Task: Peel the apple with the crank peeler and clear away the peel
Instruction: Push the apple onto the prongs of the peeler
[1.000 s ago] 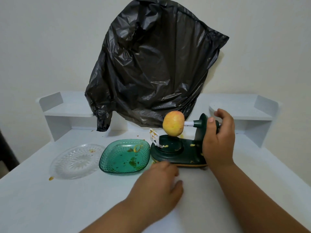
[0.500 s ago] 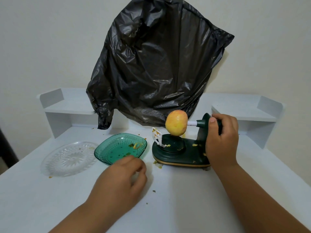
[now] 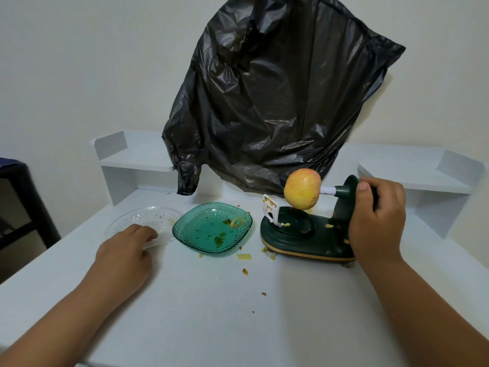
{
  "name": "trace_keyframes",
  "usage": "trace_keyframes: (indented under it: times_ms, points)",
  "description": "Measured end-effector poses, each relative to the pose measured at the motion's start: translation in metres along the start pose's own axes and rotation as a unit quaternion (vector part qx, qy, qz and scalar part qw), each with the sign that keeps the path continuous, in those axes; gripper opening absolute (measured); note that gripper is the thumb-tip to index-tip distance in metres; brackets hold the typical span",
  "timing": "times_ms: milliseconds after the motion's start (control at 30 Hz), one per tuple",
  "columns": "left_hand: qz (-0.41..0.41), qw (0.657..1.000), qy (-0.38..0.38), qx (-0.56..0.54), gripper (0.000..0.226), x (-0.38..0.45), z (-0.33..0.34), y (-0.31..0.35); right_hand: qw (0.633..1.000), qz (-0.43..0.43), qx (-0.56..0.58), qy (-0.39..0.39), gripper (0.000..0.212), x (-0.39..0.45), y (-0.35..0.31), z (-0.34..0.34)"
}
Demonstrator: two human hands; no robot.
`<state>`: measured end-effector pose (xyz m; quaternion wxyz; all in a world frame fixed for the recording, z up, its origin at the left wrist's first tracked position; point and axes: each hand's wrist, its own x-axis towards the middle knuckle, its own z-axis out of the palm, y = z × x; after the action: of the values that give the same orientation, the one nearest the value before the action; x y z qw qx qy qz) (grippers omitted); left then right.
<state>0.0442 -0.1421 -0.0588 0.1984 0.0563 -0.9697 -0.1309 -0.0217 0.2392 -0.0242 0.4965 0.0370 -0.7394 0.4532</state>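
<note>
A yellow apple (image 3: 302, 188), skin still on, is spiked on the shaft of the dark green crank peeler (image 3: 304, 238). The peeler's white blade arm (image 3: 271, 210) stands just left of the apple, apart from it. My right hand (image 3: 377, 221) is closed around the crank handle at the peeler's right end. My left hand (image 3: 127, 250) reaches left, its fingers curled over the near rim of a clear glass plate (image 3: 127, 221). Peel scraps (image 3: 243, 256) lie on the white table (image 3: 238, 313) in front of the peeler.
A green glass dish (image 3: 182, 229) with a few peel bits sits between the clear plate and the peeler. A black trash bag (image 3: 264, 102) hangs on the wall behind. White raised shelves (image 3: 137, 157) flank the table's back corners. A dark piece of furniture (image 3: 16, 207) stands at left.
My left hand has moved left from in front of the peeler, past the green dish, to the clear plate's rim. My right hand has stayed on the crank; the apple looks unchanged.
</note>
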Motion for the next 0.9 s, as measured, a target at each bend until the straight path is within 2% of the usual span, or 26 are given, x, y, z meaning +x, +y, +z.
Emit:
trace_keyframes:
  times_ms: [133,233,333,433,767,833,900]
  points:
    - [-0.007,1.000,-0.018,-0.010,0.057,0.014,-0.004,0.003,1.000,-0.001,-0.006,0.002,0.030,0.000,0.002,-0.001]
    - [0.076,0.996,-0.009,-0.055,0.065,0.009,-0.008,0.006,1.000,-0.004,-0.005,0.003,0.027,-0.001,0.002,0.000]
    - [0.153,0.986,-0.032,-0.060,0.052,0.002,-0.010,0.011,1.000,-0.006,-0.005,0.003,0.028,-0.001,0.002,0.001]
    - [0.163,0.984,-0.045,-0.050,0.042,0.002,-0.011,0.017,1.000,-0.003,-0.001,0.004,0.028,-0.001,0.001,0.001]
    - [0.186,0.981,0.037,-0.026,0.047,-0.003,-0.013,0.031,1.000,0.013,0.009,0.008,0.029,0.000,0.000,-0.001]
    - [0.203,0.973,0.085,-0.067,0.042,-0.006,-0.015,0.041,1.000,0.021,0.017,0.012,0.032,0.001,0.000,-0.002]
    - [0.210,0.959,0.106,-0.155,0.033,-0.016,-0.015,0.065,0.999,0.035,0.032,0.016,0.036,0.001,0.000,-0.002]
